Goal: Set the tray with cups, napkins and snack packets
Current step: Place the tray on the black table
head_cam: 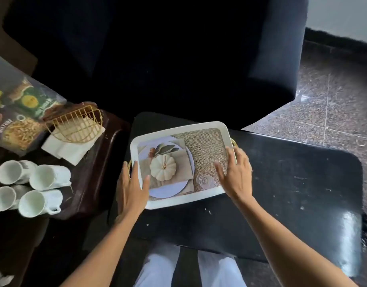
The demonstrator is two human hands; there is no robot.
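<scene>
tray [179, 129] on black table [282, 183], left hand [130, 189], right hand [236, 175] at its ends

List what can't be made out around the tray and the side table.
Head view only:
- Snack packets: blurred and cut off by the left edge; count unclear.
- Napkins: partly under the gold wire holder; number unknown.
- Tray handles: mostly covered by the left hand and right hand.
- Armchair: too dark for detail.

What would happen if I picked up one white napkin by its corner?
It would probably droop, since the napkins look thin and soft. It likely weighs almost nothing. The gold wire holder sits over the stack, so others might drag along.
</scene>
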